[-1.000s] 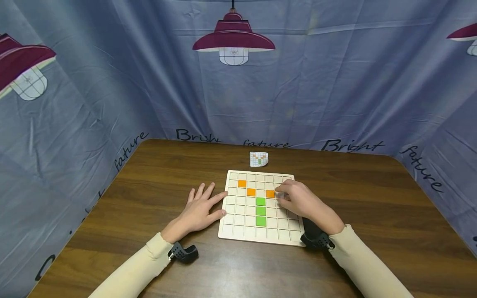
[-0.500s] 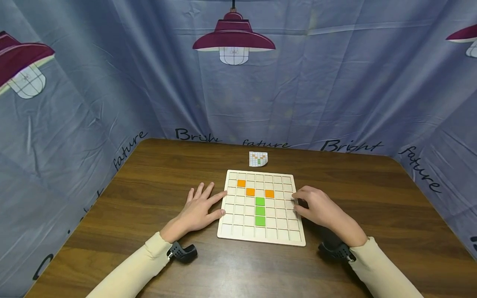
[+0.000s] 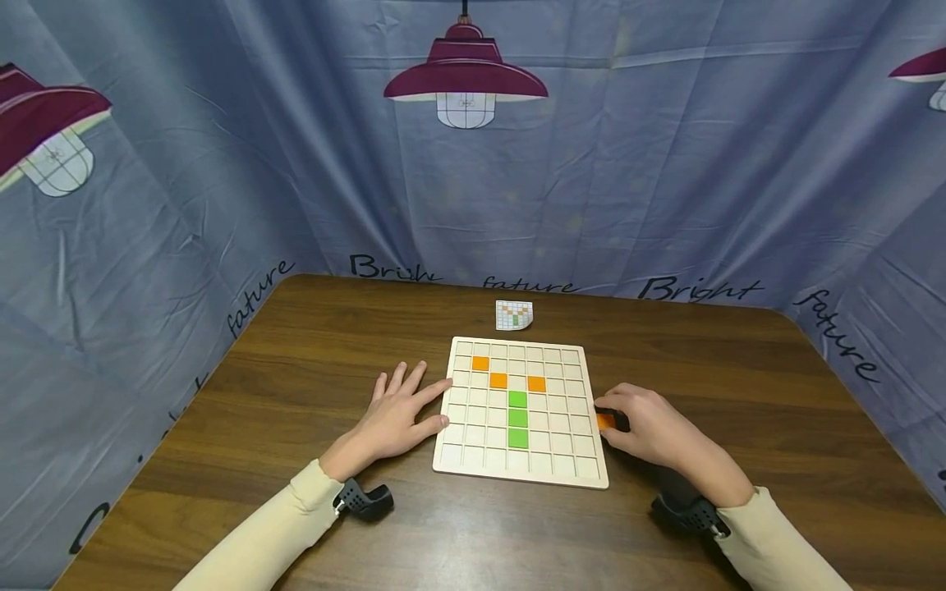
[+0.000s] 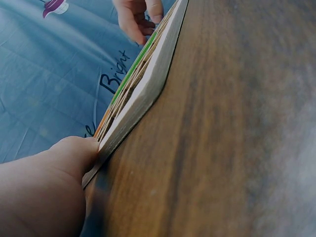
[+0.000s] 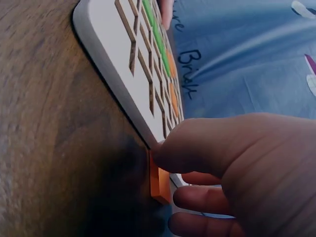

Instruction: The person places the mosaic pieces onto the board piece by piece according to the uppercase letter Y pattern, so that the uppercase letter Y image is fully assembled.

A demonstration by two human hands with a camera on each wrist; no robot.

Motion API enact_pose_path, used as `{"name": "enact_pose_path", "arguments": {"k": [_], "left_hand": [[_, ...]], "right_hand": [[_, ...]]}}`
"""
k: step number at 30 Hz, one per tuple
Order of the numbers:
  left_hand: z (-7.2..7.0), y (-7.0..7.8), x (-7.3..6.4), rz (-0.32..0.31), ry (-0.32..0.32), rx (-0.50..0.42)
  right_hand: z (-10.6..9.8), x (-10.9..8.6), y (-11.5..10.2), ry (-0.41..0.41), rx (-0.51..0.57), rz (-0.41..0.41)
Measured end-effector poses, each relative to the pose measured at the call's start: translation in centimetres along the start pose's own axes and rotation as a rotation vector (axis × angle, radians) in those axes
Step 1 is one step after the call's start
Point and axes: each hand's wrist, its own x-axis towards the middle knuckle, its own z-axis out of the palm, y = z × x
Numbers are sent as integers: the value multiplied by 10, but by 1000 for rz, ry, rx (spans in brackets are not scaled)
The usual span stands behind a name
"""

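A pale wooden grid board (image 3: pixel 480 460) lies flat on the brown table, with several orange tiles (image 3: pixel 498 381) and a column of green tiles (image 3: pixel 517 418) set in its squares. My left hand (image 3: pixel 395 420) rests palm down with fingers spread, its index fingertip and thumb at the board's left edge. In the left wrist view the thumb (image 4: pixel 76 150) touches that edge. Just off the right edge, my right hand (image 3: pixel 650 427) has thumb and index finger around a loose orange tile (image 5: pixel 159 182). The right wrist view shows the thumb against the tile; the index fingertip is hidden there.
A small paper card (image 3: pixel 513 315) printed with a coloured grid lies behind the board. A blue curtain (image 3: pixel 473 205) with lamp drawings hangs past the table's far edge. Black wrist devices (image 3: pixel 365 501) sit on both wrists.
My right hand has moved right and nearer, from over the board to the table beside it, where the orange tile now shows between its fingers. The left hand has stayed in place.
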Motion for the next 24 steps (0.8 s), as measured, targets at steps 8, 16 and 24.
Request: {"name": "enact_pose_path", "arguments": {"k": [8,16,24], "left_hand": [[1,-1,0,1,4,6],[2,0,1,5,0,4],[1,-1,0,7,5,1]], "right_hand": [[2,-1,2,-5,-3,-7],[2,0,2,-22,0,1],[4,1,2,5,14,-32]]}}
